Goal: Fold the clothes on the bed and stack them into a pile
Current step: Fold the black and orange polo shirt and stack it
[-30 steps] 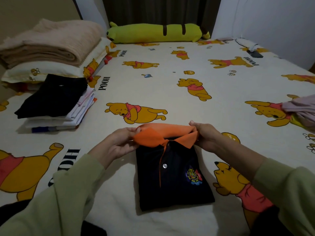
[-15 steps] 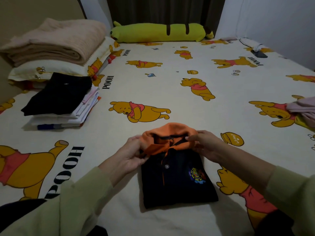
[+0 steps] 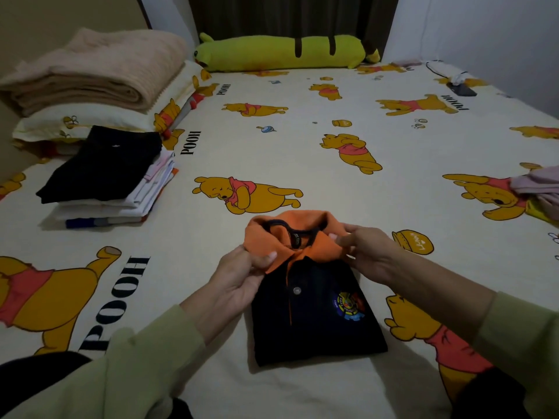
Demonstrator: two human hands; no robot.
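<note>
Both hands' grip is pinching the orange collar (image 3: 290,237) of the folded polo shirt (image 3: 317,322).
Left hand (image 3: 239,279) and right hand (image 3: 367,255) are tidying it; next, I judge, carrying it left onto the pile (image 3: 106,182).

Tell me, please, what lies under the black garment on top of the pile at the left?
Under the black garment only the edges of folded white and pinkish clothes show, with a blue piece at the bottom; their covered parts cannot be seen.
</note>
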